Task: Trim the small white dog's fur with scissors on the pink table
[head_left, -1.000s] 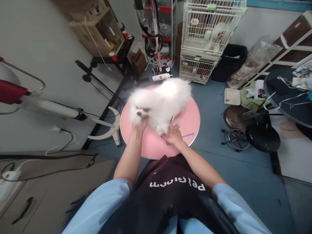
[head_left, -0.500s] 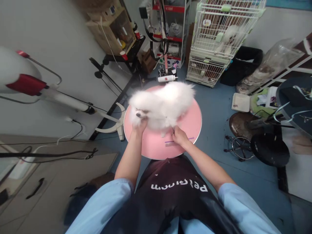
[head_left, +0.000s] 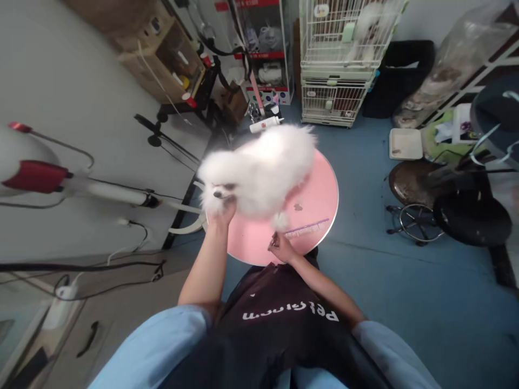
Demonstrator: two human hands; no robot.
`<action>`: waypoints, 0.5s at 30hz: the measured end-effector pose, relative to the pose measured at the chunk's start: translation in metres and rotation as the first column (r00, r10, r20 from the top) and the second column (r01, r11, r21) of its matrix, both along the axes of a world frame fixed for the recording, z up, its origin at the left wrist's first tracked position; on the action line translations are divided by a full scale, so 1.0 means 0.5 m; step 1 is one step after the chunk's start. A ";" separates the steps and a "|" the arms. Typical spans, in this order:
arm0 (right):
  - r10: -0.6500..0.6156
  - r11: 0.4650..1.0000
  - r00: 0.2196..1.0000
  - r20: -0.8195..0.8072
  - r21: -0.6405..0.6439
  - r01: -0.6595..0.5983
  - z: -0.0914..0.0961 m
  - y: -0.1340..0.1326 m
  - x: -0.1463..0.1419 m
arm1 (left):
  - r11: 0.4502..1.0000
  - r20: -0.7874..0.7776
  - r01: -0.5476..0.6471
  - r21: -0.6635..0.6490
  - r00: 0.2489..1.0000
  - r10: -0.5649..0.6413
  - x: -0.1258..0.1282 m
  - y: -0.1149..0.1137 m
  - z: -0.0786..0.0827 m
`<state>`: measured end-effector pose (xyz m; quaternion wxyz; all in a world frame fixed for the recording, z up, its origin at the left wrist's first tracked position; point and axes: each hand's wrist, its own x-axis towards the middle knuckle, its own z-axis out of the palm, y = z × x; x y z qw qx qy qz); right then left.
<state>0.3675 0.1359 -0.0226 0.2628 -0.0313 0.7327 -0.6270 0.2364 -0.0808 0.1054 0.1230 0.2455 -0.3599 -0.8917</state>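
Note:
A fluffy white dog (head_left: 263, 167) stands on a round pink table (head_left: 243, 240), its head toward the left. My left hand (head_left: 223, 212) is closed on the fur under the dog's chin, the fingers partly buried in it. Close to the table's front edge, my right hand (head_left: 281, 248) is closed around small dark metal scissors (head_left: 275, 240), mostly covered by the fingers. They are just below the dog's fluffy front paw (head_left: 279, 221). A purple-backed comb (head_left: 308, 228) lies flat beside my right hand. A small tuft of hair (head_left: 298, 207) rests on the tabletop.
A white bottle (head_left: 265, 124) is behind the dog by the pink post (head_left: 257, 92). Stacked wire cages (head_left: 334, 97) stand at the back, another white dog in the upper one. A stand dryer (head_left: 36, 175) is at left, a wheeled stool (head_left: 419, 216) at right.
My right hand has moved down and left with the scissors, away from the dog's leg, uncovering the paw and comb. My left hand stays under the chin. The camera view has shifted.

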 end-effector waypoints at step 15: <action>-0.247 0.798 0.962 0.115 -0.539 0.269 -0.028 -0.052 -0.097 | 0.957 -0.018 0.270 -0.103 0.962 -0.274 -0.033 -0.026 0.026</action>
